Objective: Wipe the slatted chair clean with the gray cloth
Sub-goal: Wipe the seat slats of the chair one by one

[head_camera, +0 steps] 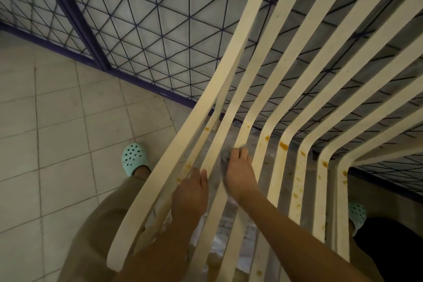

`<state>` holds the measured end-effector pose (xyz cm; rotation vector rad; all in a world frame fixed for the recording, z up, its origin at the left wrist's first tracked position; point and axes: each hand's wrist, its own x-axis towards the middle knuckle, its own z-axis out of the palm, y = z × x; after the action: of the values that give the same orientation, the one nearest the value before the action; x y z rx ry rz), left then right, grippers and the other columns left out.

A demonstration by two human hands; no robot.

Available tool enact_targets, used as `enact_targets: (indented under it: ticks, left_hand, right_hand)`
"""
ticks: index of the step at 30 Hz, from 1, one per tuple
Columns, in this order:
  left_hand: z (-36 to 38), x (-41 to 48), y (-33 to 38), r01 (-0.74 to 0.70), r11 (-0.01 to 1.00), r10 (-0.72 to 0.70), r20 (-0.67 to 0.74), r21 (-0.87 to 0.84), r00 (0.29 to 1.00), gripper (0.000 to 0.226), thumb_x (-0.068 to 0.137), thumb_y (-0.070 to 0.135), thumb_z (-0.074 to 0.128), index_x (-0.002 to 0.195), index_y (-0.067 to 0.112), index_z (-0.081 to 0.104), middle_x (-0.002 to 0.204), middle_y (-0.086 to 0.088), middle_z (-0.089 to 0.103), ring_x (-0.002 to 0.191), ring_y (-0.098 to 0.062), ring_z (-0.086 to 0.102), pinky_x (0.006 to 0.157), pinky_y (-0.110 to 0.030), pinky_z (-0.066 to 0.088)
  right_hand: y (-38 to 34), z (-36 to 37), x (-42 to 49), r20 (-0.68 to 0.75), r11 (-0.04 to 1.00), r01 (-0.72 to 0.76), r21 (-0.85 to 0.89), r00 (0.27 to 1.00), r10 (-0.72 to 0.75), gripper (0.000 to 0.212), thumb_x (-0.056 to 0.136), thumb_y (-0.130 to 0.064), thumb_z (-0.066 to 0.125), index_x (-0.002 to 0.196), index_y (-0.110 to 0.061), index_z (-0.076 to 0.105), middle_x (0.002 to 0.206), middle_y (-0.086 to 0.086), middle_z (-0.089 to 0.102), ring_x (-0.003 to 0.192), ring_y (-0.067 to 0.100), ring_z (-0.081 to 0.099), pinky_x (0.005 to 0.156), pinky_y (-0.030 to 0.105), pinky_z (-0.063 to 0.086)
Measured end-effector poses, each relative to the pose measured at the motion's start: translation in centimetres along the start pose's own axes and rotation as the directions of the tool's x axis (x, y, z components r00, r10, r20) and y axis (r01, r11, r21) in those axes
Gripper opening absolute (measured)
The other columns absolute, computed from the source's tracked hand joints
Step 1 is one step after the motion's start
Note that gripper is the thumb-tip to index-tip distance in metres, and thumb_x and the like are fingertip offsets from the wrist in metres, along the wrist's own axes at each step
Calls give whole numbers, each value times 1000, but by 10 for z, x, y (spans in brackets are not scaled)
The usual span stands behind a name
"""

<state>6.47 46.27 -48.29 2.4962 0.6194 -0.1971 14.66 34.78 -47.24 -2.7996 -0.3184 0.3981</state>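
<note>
Right hand [240,175] presses the cloth [225,158] onto a chair [283,107] slat while the left hand [191,192] grips a neighbouring slat, so orange stains [283,145] farther right risk being smeared or missed.

A pale tiled floor [57,121] spreads out to the left of the hands, its grout lines dark and a little grimy. Beyond the hands, a dark blue metal grille [142,30] with a diamond lattice stands along the floor's far edge. One mint-green perforated clog [134,158] sits on the tiles just left of the hands; another clog [357,215] shows partly to their right. Tan trousers [96,231] cover the near leg.
</note>
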Motion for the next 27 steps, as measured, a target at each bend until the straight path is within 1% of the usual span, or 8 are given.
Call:
enact_targets:
  ticks: [5, 8, 11, 17, 20, 23, 25, 27]
  left_hand:
    - [1, 0, 0, -5, 1000, 6, -32, 27, 999, 53, 98, 52, 12, 110, 21, 53, 73, 1, 63, 69, -17, 65, 63, -36, 56]
    - [4, -2, -1, -3, 999, 7, -74, 44, 997, 67, 94, 58, -1, 109, 23, 54, 65, 2, 60, 59, -13, 63, 55, -33, 55]
    - [5, -2, -2, -8, 995, 15, -71, 95, 997, 79, 93, 58, -8, 111, 20, 60, 59, 0, 60, 50, -11, 60, 45, -27, 50]
    - [7, 0, -4, 1, 994, 11, -102, 112, 995, 84, 87, 61, -10, 122, 22, 56, 77, -2, 68, 67, -13, 66, 59, -29, 55]
    - [5, -3, -2, -10, 991, 26, -118, 133, 993, 85, 88, 61, -11, 122, 23, 56, 73, -1, 67, 63, -10, 64, 56, -26, 53]
    - [2, -4, -1, -12, 993, 25, -109, 120, 994, 83, 88, 61, -8, 122, 21, 56, 71, -2, 67, 62, -12, 64, 55, -27, 52]
    - [0, -3, 3, -6, 994, 15, -84, 109, 996, 80, 88, 60, -6, 122, 21, 55, 73, -2, 67, 64, -15, 65, 57, -31, 53]
    - [0, -2, 3, 5, 995, 1, -58, 97, 998, 77, 91, 62, -3, 123, 20, 54, 76, -3, 67, 66, -16, 65, 60, -34, 55]
  right_hand:
    - [10, -10, 40, -29, 999, -3, -42, 1000, 1, 37, 95, -1, 44, 131, -4, 37, 135, 20, 32, 120, 38, 40, 101, 42, 41]
    - [16, -16, 57, -48, 999, -15, -37, 999, 13, 45, 92, -1, 49, 135, -3, 34, 142, 21, 26, 127, 39, 35, 104, 43, 41]
    - [23, -21, 80, -63, 998, -5, -69, 998, 1, 43, 92, -2, 49, 133, -2, 37, 136, 21, 31, 121, 40, 39, 100, 44, 41]
    - [33, -29, 103, -69, 983, 36, -181, 996, -50, 41, 92, -1, 52, 131, -4, 41, 137, 20, 31, 121, 39, 39, 99, 45, 42]
    - [37, -39, 108, -27, 956, 131, -264, 989, -143, 37, 92, -4, 54, 128, -6, 43, 137, 20, 33, 128, 38, 35, 99, 45, 44]
    - [41, -50, 111, 7, 919, 225, -325, 972, -236, 34, 92, -5, 56, 124, -8, 46, 132, 18, 36, 124, 36, 39, 89, 42, 48]
    - [45, -53, 109, -17, 925, 230, -303, 969, -247, 38, 89, 0, 59, 124, -8, 47, 130, 18, 36, 122, 36, 40, 87, 42, 48]
    - [41, -46, 105, -52, 955, 192, -226, 977, -208, 42, 84, 6, 60, 122, -7, 49, 131, 18, 35, 124, 37, 38, 94, 46, 47]
